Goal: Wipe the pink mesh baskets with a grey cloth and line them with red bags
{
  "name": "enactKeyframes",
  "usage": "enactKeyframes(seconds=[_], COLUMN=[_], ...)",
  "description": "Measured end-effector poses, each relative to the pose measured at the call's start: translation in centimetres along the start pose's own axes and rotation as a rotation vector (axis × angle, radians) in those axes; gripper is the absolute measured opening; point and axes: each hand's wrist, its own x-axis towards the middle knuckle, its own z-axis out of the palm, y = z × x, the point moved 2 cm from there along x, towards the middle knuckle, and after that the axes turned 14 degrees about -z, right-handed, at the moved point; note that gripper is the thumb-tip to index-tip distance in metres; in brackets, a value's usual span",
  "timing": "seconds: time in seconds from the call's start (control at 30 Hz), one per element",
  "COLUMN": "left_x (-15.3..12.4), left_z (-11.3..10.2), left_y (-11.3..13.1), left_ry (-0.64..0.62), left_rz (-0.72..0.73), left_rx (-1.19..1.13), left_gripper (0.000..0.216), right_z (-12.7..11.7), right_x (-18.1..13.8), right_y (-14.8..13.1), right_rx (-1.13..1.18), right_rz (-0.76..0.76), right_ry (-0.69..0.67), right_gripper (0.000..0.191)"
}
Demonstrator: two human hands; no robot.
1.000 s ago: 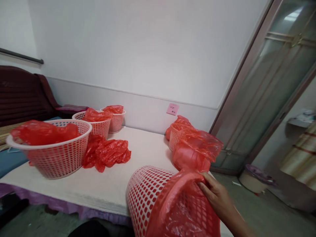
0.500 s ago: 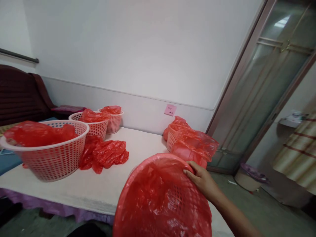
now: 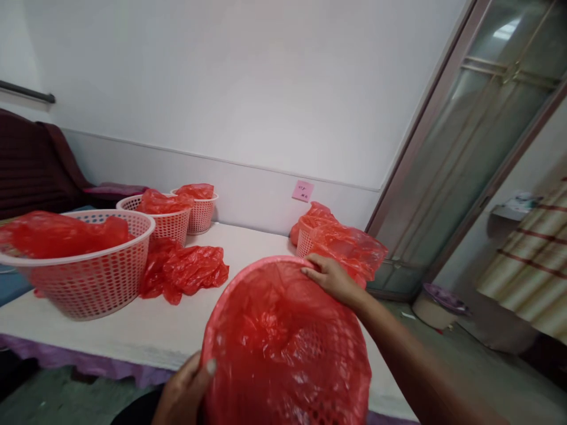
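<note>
A plastic basket point(image 3: 336, 342) lined with a red plastic bag point(image 3: 270, 330) is tilted towards me at the near edge of the white-covered table. My right hand point(image 3: 330, 277) grips its far rim, thumb inside over the bag and fingers hidden behind. At the left side of the rim, my left hand point(image 3: 188, 386) is closed round the edge with its thumb on top; its other fingers are mostly hidden. The bag is folded over the rim and lies crumpled inside. Some perforated basket wall shows through the film.
Left stand a big white basket point(image 3: 148, 233), a middle basket point(image 3: 170, 227) and a back basket point(image 3: 204, 215), each holding red bags. A loose red bag point(image 3: 190, 271) lies beside them. Another bagged basket point(image 3: 305, 239) stands back right, under a pink note point(image 3: 303, 191). A bin point(image 3: 436, 310) is on the floor.
My left hand has come into view and taken hold of the left rim. My right hand has shifted left along the far rim, and the basket has turned and moved slightly left.
</note>
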Motion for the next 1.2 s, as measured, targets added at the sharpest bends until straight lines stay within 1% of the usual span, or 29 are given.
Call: enactKeyframes(seconds=[0.03,0.13,0.2,0.3,0.37,0.47,0.57,0.73,0.8,0.9,0.97,1.07,1.13,1.2], left_x=[0.6,3.4,5.6,8.6,10.1,11.8,12.8,12.8,12.4,11.8,11.4,10.3,9.2,8.0], left_z=[-0.1,-0.3,-0.5,-0.9,-1.1,-1.1,-1.0,-0.4,0.0,0.7,1.3,2.2,2.9,3.7], left_y=[0.9,3.0,3.8,4.6,5.2,6.2,6.9,7.0,6.9,6.8,6.7,6.4,5.9,5.2], left_ry=[0.026,-0.008,-0.016,-0.026,-0.028,-0.032,-0.042,-0.086,-0.122,-0.167,-0.185,-0.192,-0.194,-0.212], left_rz=[0.020,0.010,0.004,-0.040,-0.071,-0.101,-0.118,-0.109,-0.093,-0.075,-0.063,-0.057,-0.075,-0.115], left_rx=[-0.056,-0.239,-0.300,-0.346,-0.364,-0.380,-0.380,-0.374,-0.374,-0.372,-0.383,-0.424,-0.448,-0.457], left_gripper=[0.032,0.023,0.019,0.012,0.008,0.009,0.007,0.005,0.005,0.006,0.008,0.012,0.014,0.014], right_z=[-0.4,-1.2,-0.9,0.7,1.9,3.2,4.0,4.6,4.7,4.7,5.0,5.8,6.4,6.8], right_x=[0.0,-0.9,-2.1,-3.8,-4.5,-4.7,-4.4,-4.1,-4.5,-5.7,-6.8,-8.3,-9.0,-9.3], right_y=[0.6,2.1,3.1,4.1,4.5,4.9,5.2,5.8,5.9,5.5,4.9,3.9,3.5,3.4], right_rx=[0.044,0.176,0.293,0.506,0.634,0.796,0.910,1.003,1.017,1.047,1.078,1.193,1.284,1.339], right_rz=[0.025,0.127,0.219,0.333,0.373,0.418,0.461,0.502,0.523,0.560,0.586,0.636,0.644,0.603], right_ry=[0.011,0.105,0.164,0.208,0.238,0.292,0.373,0.533,0.588,0.663,0.679,0.658,0.671,0.698], right_gripper=[0.017,0.027,0.032,0.034,0.032,0.028,0.023,0.016,0.012,0.011,0.014,0.022,0.020,0.016])
